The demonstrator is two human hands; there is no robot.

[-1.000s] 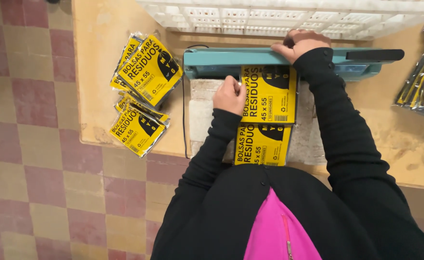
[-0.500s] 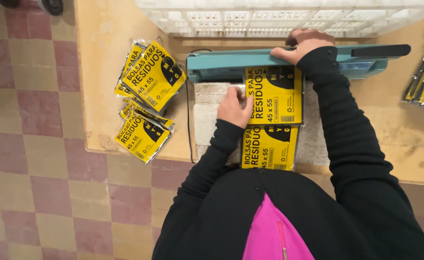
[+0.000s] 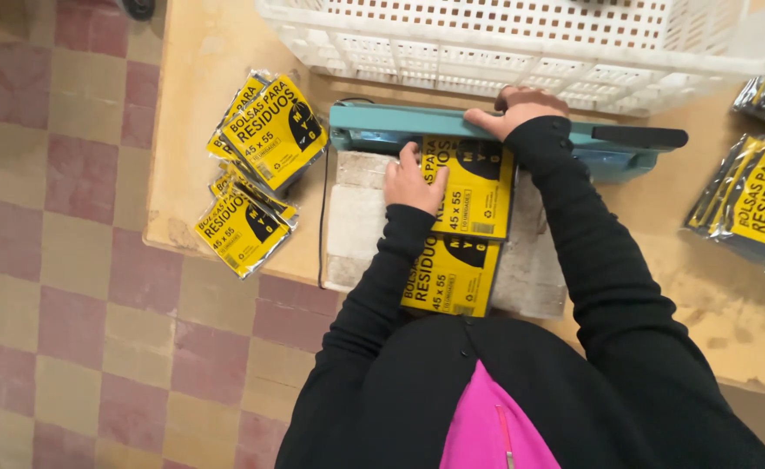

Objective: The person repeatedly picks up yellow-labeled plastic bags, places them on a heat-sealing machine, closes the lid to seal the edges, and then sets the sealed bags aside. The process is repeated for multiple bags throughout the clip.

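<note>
A teal heat sealer (image 3: 417, 126) lies across the tan table with its bar pressed down. My right hand (image 3: 517, 108) rests on top of the bar, fingers curled over it. My left hand (image 3: 410, 181) lies flat on the left edge of a yellow-and-black packet of bags (image 3: 474, 187), whose top end is under the sealer bar. A second yellow packet (image 3: 448, 274) lies just below it, nearer my body. Both packets rest on a whitish block (image 3: 356, 217) in front of the sealer.
A white perforated plastic crate (image 3: 521, 43) stands behind the sealer. Several finished yellow packets (image 3: 261, 174) are piled at the table's left corner, and more packets (image 3: 760, 204) lie at the right. A black cord (image 3: 322, 217) runs down the block's left side. Checkered floor tiles are on the left.
The view has shifted slightly, with more of the crate showing. My hands stay in place on the sealer bar and the packet.
</note>
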